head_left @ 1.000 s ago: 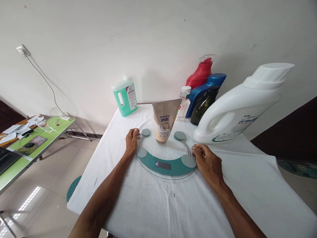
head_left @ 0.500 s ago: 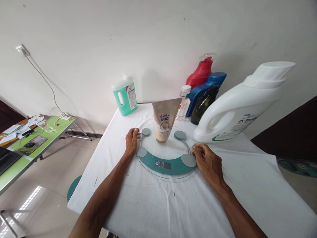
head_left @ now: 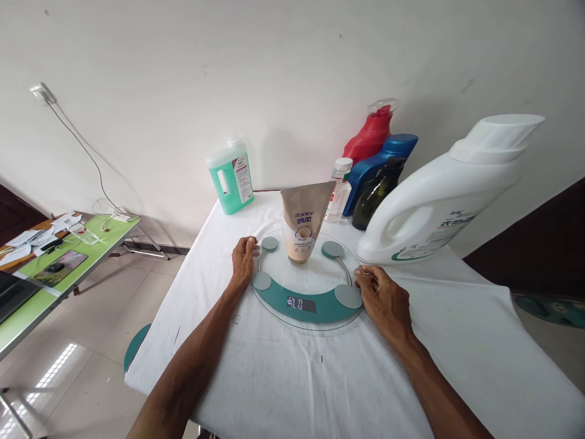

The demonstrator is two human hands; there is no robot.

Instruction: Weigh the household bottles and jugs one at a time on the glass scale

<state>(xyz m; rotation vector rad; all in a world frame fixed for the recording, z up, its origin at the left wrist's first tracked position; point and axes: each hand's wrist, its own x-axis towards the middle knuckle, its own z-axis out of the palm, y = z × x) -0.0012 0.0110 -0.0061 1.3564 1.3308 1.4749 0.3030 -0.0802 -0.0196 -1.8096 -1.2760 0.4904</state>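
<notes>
Resting on the white cloth (head_left: 320, 378), the glass scale (head_left: 305, 281) is touched at its rim by the left hand (head_left: 242, 258) and right hand (head_left: 382, 299), fingers loosely curled, nothing grasped; a tube (head_left: 303, 221) stands upright on it.

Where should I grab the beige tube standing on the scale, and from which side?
Probably around the narrow lower body of the beige tube, just above its cap, coming from the front: it stands cap-down, flaring upward, with bottles behind it.

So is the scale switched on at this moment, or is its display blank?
On. The scale display shows lit digits, though they are too small to read reliably. The tube stands upright on its glass.
</notes>
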